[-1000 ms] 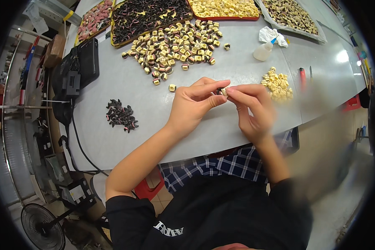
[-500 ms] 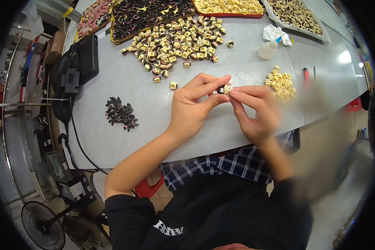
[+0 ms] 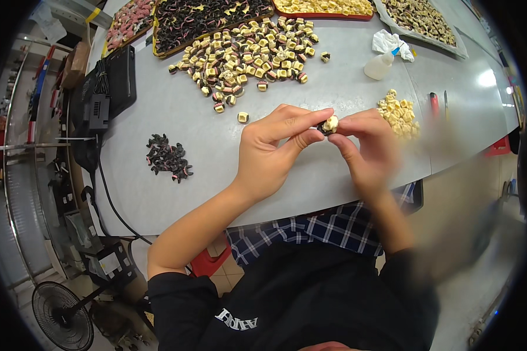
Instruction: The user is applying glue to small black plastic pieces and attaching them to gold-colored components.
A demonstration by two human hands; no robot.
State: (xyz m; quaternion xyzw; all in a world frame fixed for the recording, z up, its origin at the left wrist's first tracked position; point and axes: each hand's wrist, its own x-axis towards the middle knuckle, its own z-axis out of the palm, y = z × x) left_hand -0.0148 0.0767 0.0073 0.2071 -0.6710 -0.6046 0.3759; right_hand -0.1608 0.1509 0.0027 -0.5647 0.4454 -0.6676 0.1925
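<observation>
Both hands meet over the grey table (image 3: 175,146). My left hand (image 3: 272,152) and my right hand (image 3: 366,152) pinch one small cream-coloured block with a dark part (image 3: 329,124) between their fingertips. A large heap of similar cream and dark blocks (image 3: 249,52) lies beyond the hands. One loose block (image 3: 243,117) sits just left of my left hand. A smaller pile of plain cream blocks (image 3: 397,112) lies to the right of my right hand. A little pile of dark clips with pink marks (image 3: 168,157) rests at the left.
Trays of small parts (image 3: 208,14) line the far edge. A white squeeze bottle (image 3: 380,64) and crumpled tissue (image 3: 389,42) stand at the back right. A red tool (image 3: 434,104) lies near the right. A black device with cables (image 3: 108,88) sits at the table's left; a fan (image 3: 61,313) stands on the floor.
Both hands stay together on the small block, shifting slightly while the fingers work on it. The piles on the table have not moved.
</observation>
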